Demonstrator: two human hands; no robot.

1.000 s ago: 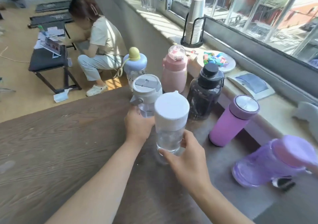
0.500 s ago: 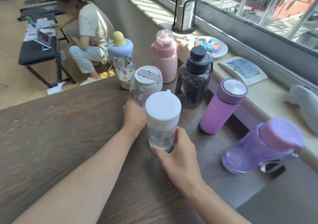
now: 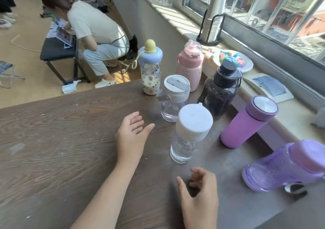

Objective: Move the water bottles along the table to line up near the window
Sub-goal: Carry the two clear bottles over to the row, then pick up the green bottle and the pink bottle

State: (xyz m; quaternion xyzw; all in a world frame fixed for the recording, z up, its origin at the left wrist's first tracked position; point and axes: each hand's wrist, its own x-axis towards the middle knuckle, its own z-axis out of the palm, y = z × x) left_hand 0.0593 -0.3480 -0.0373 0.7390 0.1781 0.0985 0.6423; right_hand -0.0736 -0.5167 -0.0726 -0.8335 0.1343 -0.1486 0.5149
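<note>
Both hands (image 3: 131, 133) (image 3: 199, 191) hover open, off the bottles (image 3: 189, 133).

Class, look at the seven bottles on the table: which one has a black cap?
The dark, smoky see-through bottle by the windowsill, between the pink bottle and the matte purple flask. It alone has a black cap; the others' tops are white, grey, pink, blue or purple.
</note>
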